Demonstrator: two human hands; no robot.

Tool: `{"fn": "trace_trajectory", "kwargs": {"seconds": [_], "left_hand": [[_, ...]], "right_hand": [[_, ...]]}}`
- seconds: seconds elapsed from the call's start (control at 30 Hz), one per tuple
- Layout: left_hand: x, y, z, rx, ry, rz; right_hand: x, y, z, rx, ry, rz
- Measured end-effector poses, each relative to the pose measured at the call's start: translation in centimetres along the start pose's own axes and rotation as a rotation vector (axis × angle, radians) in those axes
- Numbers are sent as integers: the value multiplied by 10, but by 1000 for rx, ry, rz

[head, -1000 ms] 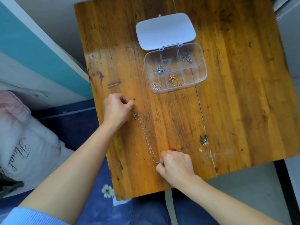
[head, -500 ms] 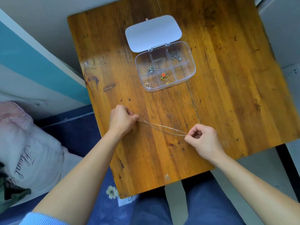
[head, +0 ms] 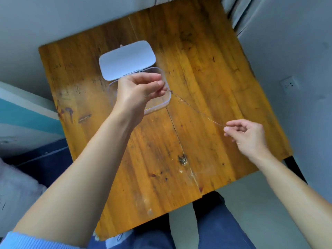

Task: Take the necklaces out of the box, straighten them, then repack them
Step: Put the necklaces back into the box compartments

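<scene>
Pinched at both ends, a thin necklace is stretched above the wooden table: one end is gripped between thumb and fingertips of the left hand, the other between thumb and forefinger of the right hand. Its chain is so fine and motion-blurred that links cannot be made out. Much of the clear box is hidden behind the left hand, so its compartments and contents cannot be read. Its white lid is seen folded open behind.
</scene>
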State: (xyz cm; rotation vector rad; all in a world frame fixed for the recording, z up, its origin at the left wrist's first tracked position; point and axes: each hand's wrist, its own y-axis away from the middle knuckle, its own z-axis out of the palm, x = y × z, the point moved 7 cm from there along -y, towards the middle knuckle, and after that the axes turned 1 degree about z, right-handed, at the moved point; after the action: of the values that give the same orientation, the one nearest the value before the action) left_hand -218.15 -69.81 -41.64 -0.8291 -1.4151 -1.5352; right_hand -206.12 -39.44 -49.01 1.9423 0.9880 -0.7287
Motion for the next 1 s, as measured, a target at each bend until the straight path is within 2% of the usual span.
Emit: {"fn": "trace_trajectory", "kwargs": {"seconds": [0.2,0.4,0.53,0.83,1.0], "left_hand": [[11,-46,115,-81,-350,94],[-26,-89,206,-24,-549,70],[-60,-116,247,4,-722,84],[-88,-132,282,-106,-1184,419],[-72,-129,248,19,-1160,442]], "right_hand": [[33,-27,-64,51,79,57],[66,-42,-102,133,293,73],[83,-50,-99,84,370,-4],[95,-51,-101,37,374,-101],[65,-63,-102,27,346,-159]]}}
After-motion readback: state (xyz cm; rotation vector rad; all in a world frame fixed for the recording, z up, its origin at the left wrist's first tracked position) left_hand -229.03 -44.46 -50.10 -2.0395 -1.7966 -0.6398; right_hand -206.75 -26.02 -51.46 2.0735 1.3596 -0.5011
